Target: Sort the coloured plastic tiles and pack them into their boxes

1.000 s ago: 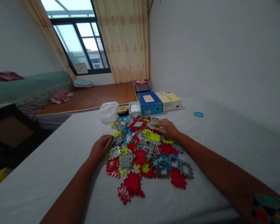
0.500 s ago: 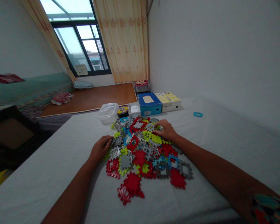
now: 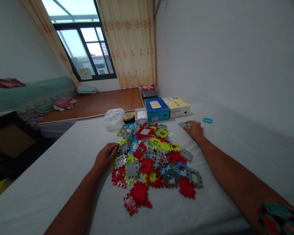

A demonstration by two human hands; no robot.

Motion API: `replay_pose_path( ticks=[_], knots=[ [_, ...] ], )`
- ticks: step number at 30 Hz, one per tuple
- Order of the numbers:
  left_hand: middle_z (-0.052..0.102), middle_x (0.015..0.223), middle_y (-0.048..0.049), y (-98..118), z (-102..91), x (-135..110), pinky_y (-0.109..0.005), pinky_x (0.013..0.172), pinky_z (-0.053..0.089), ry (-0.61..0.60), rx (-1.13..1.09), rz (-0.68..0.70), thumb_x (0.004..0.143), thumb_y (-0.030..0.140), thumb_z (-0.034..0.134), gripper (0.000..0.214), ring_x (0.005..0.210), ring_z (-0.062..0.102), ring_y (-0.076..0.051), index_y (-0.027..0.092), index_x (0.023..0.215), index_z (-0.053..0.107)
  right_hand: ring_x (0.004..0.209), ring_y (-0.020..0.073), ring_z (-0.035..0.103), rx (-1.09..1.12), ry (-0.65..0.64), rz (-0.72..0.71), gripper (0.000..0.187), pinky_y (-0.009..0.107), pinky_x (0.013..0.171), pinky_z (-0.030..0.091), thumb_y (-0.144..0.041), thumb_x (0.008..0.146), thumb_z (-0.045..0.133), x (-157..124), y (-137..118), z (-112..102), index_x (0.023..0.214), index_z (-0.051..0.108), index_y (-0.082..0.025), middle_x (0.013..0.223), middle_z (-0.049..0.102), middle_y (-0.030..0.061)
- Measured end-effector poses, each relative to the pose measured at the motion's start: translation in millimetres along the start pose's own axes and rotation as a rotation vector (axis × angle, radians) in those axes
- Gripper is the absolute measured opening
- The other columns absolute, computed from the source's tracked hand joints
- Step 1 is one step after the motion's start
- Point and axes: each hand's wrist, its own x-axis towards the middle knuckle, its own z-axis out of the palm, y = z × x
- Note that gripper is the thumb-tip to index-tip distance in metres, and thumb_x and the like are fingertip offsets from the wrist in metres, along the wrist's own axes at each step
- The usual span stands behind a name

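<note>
A heap of plastic interlocking building pieces [image 3: 147,164] in red, grey, lime, blue and white lies on the white-covered table. To the right of the heap, my right hand [image 3: 195,129] pinches a grey interlocking piece [image 3: 183,124] just over the cloth. A blue frame-shaped piece [image 3: 207,120] lies alone a little beyond that hand. My left hand [image 3: 107,155] rests at the heap's left edge with its fingers curled against the pieces. Whatever sits under those fingers is hidden.
Behind the heap stand a clear plastic box [image 3: 113,119], a round black-and-yellow tin [image 3: 129,117], a small white box [image 3: 140,114], a blue box [image 3: 156,109] and a yellow box [image 3: 176,106]. A wall [image 3: 230,58] runs along the right side.
My right hand has moved right, away from the heap, carrying a grey piece. A lime piece shows where the hand was. My left hand has stayed in place.
</note>
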Motion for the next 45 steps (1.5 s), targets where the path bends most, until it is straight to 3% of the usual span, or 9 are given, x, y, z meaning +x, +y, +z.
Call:
replay_pose_path(
  ticks=[3,7,14,18,22,26,31,36,45],
  knots=[
    [0.071,0.109,-0.0099,1.3,-2.0,0.6,-0.038,0.094,0.051,0.025,-0.025,-0.037,0.089,0.058,0.042,0.049,0.101,0.067,-0.024,0.020,0.102,0.071,0.115,0.0304,0.051,0.127,-0.035,-0.276,0.030,0.049,0.094,0.045,-0.030,0.087,0.058,-5.9,-26.9,5.3,0.115,0.067,-0.024,0.126,0.064,0.0101],
    [0.073,0.106,-0.0100,4.9,-6.0,1.9,-0.039,0.094,0.050,0.071,-0.065,-0.107,0.088,0.065,0.039,0.058,0.101,0.067,-0.025,0.019,0.101,0.072,0.113,0.0259,0.054,0.250,-0.256,-0.539,0.041,0.045,0.098,0.044,-0.017,0.090,0.049,-16.8,-66.7,18.5,0.129,0.061,-0.023,0.123,0.066,0.0097],
    [0.075,0.103,-0.0106,8.9,-10.5,2.5,-0.043,0.093,0.051,0.080,-0.169,-0.189,0.081,0.073,0.044,0.064,0.099,0.067,-0.028,0.019,0.097,0.074,0.106,0.0254,0.056,0.294,-0.320,-0.620,0.037,0.043,0.094,0.045,-0.015,0.084,0.056,-23.0,-77.0,21.0,0.119,0.068,-0.024,0.110,0.071,0.0073],
    [0.073,0.110,-0.0136,5.5,-14.8,1.4,-0.045,0.094,0.051,0.129,-0.393,-0.317,0.080,0.072,0.048,0.068,0.106,0.066,-0.030,0.015,0.106,0.072,0.107,0.0248,0.056,0.300,-0.342,-0.691,0.042,0.042,0.094,0.045,-0.011,0.079,0.056,-27.3,-70.8,18.4,0.117,0.067,-0.022,0.116,0.069,0.0077],
    [0.071,0.116,-0.0169,8.1,-17.3,-0.4,-0.044,0.095,0.051,0.160,-0.484,-0.386,0.079,0.075,0.046,0.074,0.110,0.065,-0.030,0.012,0.109,0.071,0.102,0.0256,0.058,0.267,-0.334,-0.642,0.041,0.041,0.092,0.046,-0.010,0.076,0.055,-30.6,-67.8,20.6,0.113,0.067,-0.020,0.108,0.069,0.0090],
    [0.070,0.117,-0.0147,19.7,-12.0,-1.4,-0.045,0.103,0.045,0.013,-0.348,-0.253,0.080,0.074,0.047,0.072,0.112,0.063,-0.029,0.014,0.112,0.070,0.103,0.0269,0.057,0.235,-0.324,-0.686,0.045,0.041,0.092,0.046,-0.009,0.074,0.055,-30.6,-73.3,12.9,0.116,0.065,-0.020,0.110,0.068,0.0104],
    [0.064,0.127,-0.0128,22.2,-3.8,-4.5,-0.042,0.108,0.043,-0.157,-0.242,-0.005,0.079,0.063,0.061,0.061,0.119,0.059,-0.027,0.017,0.119,0.067,0.105,0.0285,0.055,0.237,-0.210,-0.774,0.050,0.043,0.092,0.046,-0.005,0.069,0.055,-32.8,-83.8,-3.5,0.117,0.063,-0.018,0.111,0.064,0.0125],
    [0.065,0.123,-0.0107,7.9,-0.5,-3.3,-0.042,0.104,0.046,-0.148,-0.147,-0.018,0.083,0.060,0.058,0.057,0.115,0.061,-0.027,0.019,0.122,0.065,0.102,0.0267,0.055,0.337,-0.106,-0.852,0.047,0.041,0.089,0.048,-0.002,0.070,0.055,-36.3,-90.1,-8.1,0.113,0.063,-0.020,0.108,0.063,0.0106],
    [0.065,0.125,-0.0108,8.5,0.4,-3.2,-0.039,0.105,0.046,-0.138,-0.094,-0.004,0.085,0.059,0.055,0.056,0.117,0.061,-0.026,0.019,0.122,0.065,0.093,0.0220,0.060,0.479,-0.053,-0.796,0.016,0.036,0.083,0.050,-0.016,0.086,0.059,-39.4,-93.7,-12.0,0.096,0.070,-0.024,0.092,0.068,0.0064]
  ],
)
